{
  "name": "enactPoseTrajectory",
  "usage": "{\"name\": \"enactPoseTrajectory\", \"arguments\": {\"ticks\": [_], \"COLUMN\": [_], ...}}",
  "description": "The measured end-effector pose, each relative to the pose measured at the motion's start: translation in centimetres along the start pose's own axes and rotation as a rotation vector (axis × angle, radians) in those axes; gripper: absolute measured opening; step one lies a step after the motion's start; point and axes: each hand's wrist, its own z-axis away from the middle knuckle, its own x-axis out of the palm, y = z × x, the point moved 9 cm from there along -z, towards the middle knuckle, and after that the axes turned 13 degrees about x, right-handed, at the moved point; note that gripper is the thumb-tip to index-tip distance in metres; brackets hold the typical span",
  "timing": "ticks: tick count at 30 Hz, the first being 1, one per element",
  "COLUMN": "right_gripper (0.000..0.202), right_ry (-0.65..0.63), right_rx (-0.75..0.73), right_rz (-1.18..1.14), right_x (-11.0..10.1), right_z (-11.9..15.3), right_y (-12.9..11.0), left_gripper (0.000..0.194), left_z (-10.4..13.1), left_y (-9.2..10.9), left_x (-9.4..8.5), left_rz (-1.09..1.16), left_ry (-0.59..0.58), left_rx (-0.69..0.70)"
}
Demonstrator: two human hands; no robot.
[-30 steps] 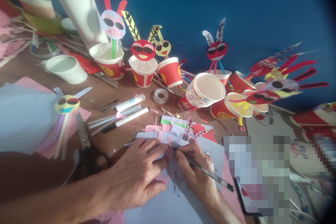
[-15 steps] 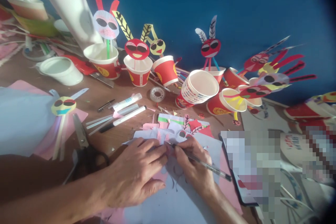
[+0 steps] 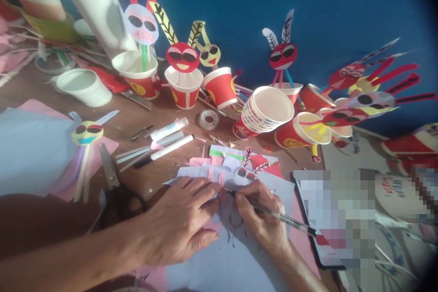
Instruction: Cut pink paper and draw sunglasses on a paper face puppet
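My right hand [image 3: 263,221] grips a pen [image 3: 290,222] between thumb and fingers. The pen's tip points down-left at the paper just beside my left fingertips. My left hand [image 3: 185,221] lies flat with its fingers stretched over the pale blue paper [image 3: 219,269]; what is under the fingers is hidden. Small pink cutouts [image 3: 221,178] lie by the fingertips. Just beyond the pen are cut-out eyes [image 3: 242,172] and a pair of black-veined feelers [image 3: 263,167]. Dark marks show on the paper between my hands.
Scissors [image 3: 110,171] lie left of my left arm. Farther back are a white marker [image 3: 173,147], a glue tube [image 3: 170,129] and a tape roll [image 3: 209,120]. Stacked paper cups [image 3: 263,112] stand mid-table, with paper-faced figures in cups along the wall. A phone [image 3: 304,200] lies right.
The whole view has shifted slightly, so things sit a little farther right. My right hand's pen tip has drawn slightly away from the left fingertips. My left hand stays flat on the paper.
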Motion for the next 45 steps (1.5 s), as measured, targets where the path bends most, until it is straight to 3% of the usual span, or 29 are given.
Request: {"name": "enactPoseTrajectory", "arguments": {"ticks": [12, 22, 32, 45], "right_gripper": [0.015, 0.014, 0.015, 0.016], "right_ry": [-0.044, -0.057, -0.044, -0.005], "right_rx": [0.021, 0.010, -0.012, -0.004], "right_rz": [0.041, 0.039, 0.014, -0.046], "right_x": [0.34, 0.65, 0.71, -0.20], "right_z": [-0.01, -0.02, -0.12, 0.03], "right_y": [-0.10, -0.14, -0.29, -0.12], "left_gripper": [0.029, 0.045, 0.042, 0.036], "left_z": [-0.21, -0.16, -0.24, -0.34], "left_y": [-0.06, -0.04, -0.37, -0.19], "left_x": [-0.06, 0.10, 0.02, 0.26], "left_rz": [-0.023, 0.007, 0.029, 0.023], "left_ry": [-0.014, -0.032, 0.019, -0.044], "left_rx": [0.005, 0.012, -0.035, -0.012]}}
